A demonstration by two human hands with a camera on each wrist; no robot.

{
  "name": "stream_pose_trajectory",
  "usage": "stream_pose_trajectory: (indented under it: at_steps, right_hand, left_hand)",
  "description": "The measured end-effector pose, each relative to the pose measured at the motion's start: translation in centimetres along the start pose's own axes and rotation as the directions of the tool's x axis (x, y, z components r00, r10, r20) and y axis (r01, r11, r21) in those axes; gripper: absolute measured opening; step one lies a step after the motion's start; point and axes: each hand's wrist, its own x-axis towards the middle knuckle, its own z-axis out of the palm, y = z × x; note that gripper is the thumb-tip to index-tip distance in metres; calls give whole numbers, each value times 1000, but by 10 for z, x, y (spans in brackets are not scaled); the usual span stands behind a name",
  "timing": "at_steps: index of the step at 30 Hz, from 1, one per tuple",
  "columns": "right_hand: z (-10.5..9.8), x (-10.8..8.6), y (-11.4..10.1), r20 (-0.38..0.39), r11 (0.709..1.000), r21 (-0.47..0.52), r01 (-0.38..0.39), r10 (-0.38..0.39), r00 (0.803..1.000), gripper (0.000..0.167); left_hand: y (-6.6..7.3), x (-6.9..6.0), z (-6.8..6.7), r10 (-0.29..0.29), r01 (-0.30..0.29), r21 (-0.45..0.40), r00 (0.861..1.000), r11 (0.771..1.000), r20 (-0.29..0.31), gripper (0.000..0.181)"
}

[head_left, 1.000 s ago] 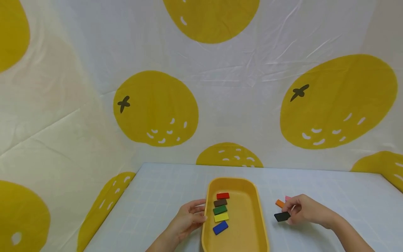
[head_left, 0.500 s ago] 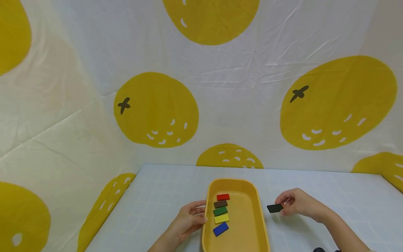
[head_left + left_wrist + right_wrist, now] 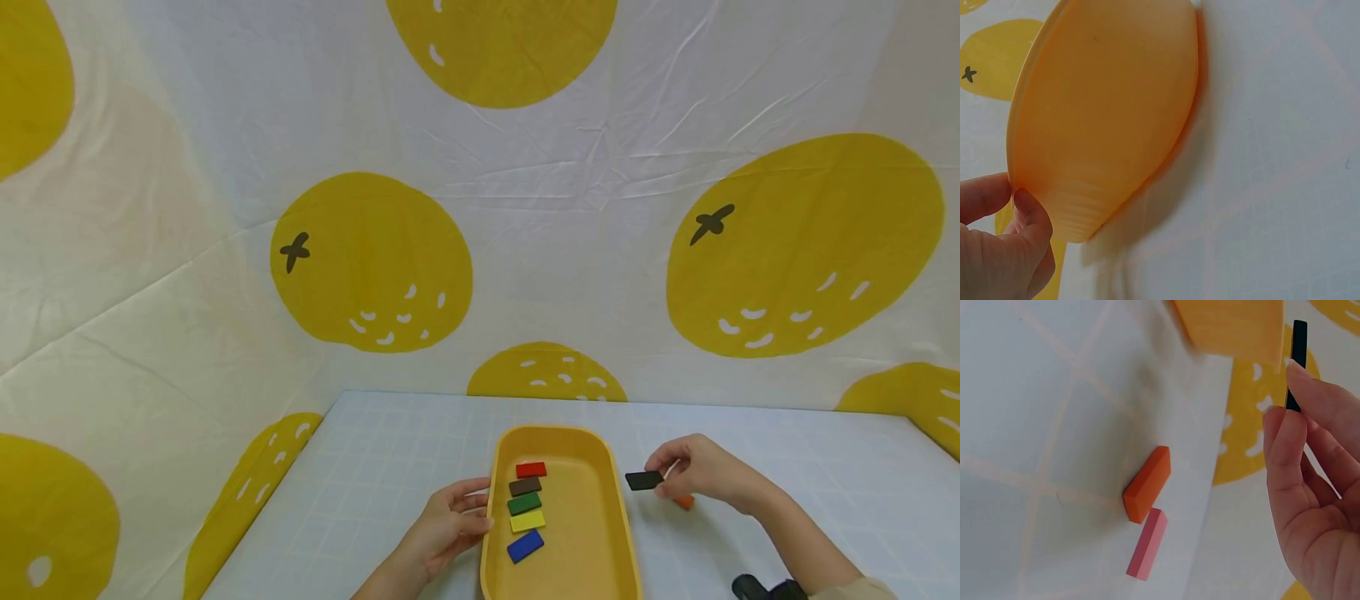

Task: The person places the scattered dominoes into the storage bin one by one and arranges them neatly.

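Observation:
My right hand (image 3: pixel 708 472) pinches a flat black domino-like block (image 3: pixel 643 481) between thumb and fingertips, held above the table just right of the yellow tray (image 3: pixel 624 525). At the tray's left side, my left hand (image 3: pixel 452 527) grips the rim; the left wrist view has its thumb and fingers pinching the tray wall (image 3: pixel 1104 106). Inside the tray, along its left side, lie a red block (image 3: pixel 531 470), a brown block (image 3: pixel 525 486), a green block (image 3: pixel 524 503), a yellow block (image 3: pixel 527 521) and a blue block (image 3: pixel 526 547).
An orange block (image 3: pixel 1147 484) and a pink block (image 3: pixel 1147 544) lie close together on the table (image 3: pixel 825 467), below my right hand. In the head view the hand mostly hides them. A fruit-patterned cloth (image 3: pixel 555 250) hangs behind the table.
My right hand has lifted the black block off the table area by the orange and pink blocks and moved it left and away, toward the tray. My left hand stays on the rim.

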Motion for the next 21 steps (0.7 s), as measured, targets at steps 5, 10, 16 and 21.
stream_pose_trajectory:
  at_steps: [5, 10, 16, 21]
  right_hand:
    - [1, 6, -6, -23, 1000, -30, -9, 8, 1000, 29]
    - [3, 11, -13, -41, 998, -54, -24, 22, 999, 31]
    - [6, 17, -18, -48, 1000, -25, -4, 3, 999, 32]
    - [9, 21, -23, -101, 1000, -26, 0, -3, 995, 28]
  left_hand:
    - [1, -2, 1, 3, -3, -4, 1000, 1000, 3, 54]
    - [2, -3, 1, 1, -1, -5, 1000, 1000, 5, 54]
    - [2, -3, 2, -10, 10, 3, 1000, 1000, -4, 54]
    - [2, -2, 2, -15, 15, 13, 1000, 1000, -11, 54]
